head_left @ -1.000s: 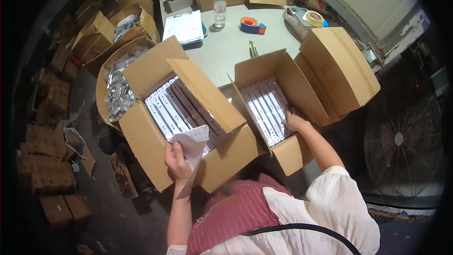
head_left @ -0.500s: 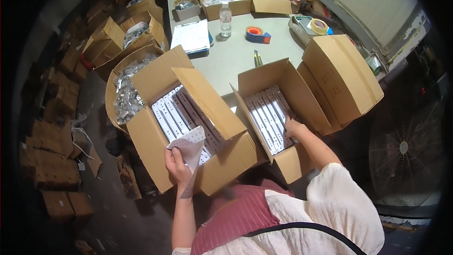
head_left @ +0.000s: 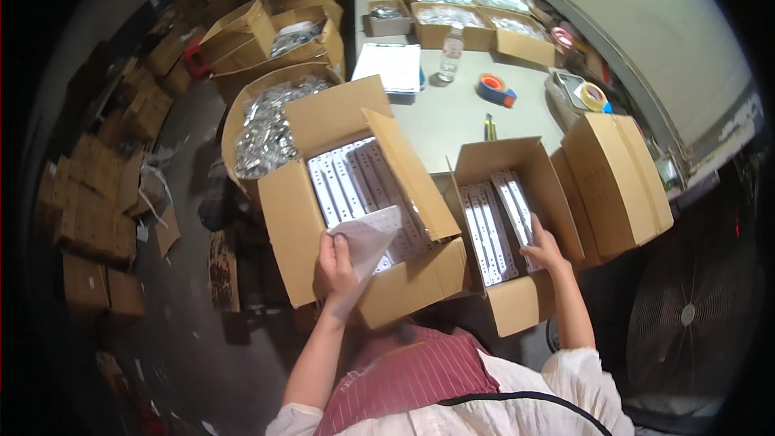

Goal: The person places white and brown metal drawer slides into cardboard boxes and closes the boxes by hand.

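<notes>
My left hand [head_left: 337,265] pinches a thin white printed sheet [head_left: 370,236], its corner folded over the near end of an open cardboard box [head_left: 295,254]. Inside that box stand rows of white metal rails [head_left: 333,186] with small dark holes, partly covered by the sheet. To the right, my right hand [head_left: 546,249] reaches into a smaller open carton [head_left: 526,300] and grips a few upright metal rails [head_left: 512,198] by their near end. A dark gap separates these from the other rails [head_left: 488,234] along the carton's left side. My right fingertips are partly hidden.
A tall closed-looking carton [head_left: 617,186] stands right of the smaller one. On the table [head_left: 428,133] are a bottle [head_left: 451,52], a tape dispenser [head_left: 495,90], a cutter [head_left: 490,127] and a clipboard [head_left: 387,67]. A box of bagged hardware [head_left: 270,125] sits left; a fan [head_left: 686,315] stands right.
The view has shifted, so the boxes appear farther right. In the smaller carton, my right hand has parted some rails from the left group, opening a gap. My left hand still holds the sheet.
</notes>
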